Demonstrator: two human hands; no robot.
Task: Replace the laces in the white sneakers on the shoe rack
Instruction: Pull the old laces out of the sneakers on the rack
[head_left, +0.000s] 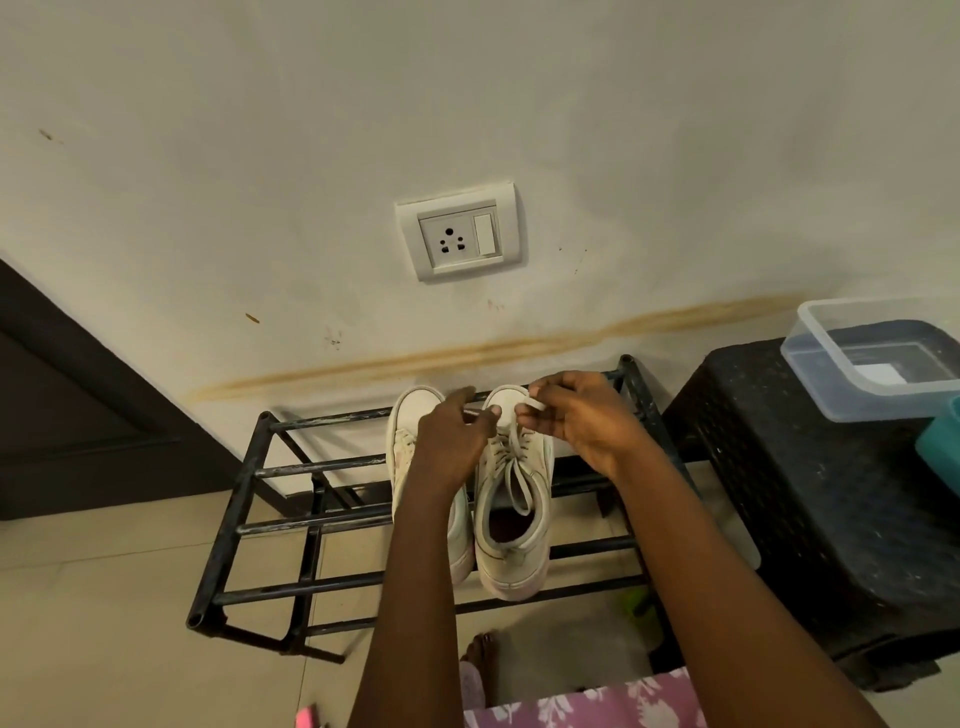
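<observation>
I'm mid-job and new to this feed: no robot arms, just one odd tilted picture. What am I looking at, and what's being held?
There is no machine: a person works bare-handed, and the single picture comes from a camera on their head, looking down. The left hand and right hand each pinch the white lace above the toe of the right sneaker; the left sneaker stands beside it. Both sit on a black shoe rack against the wall. A dark stool to the right carries a clear tub.
</observation>
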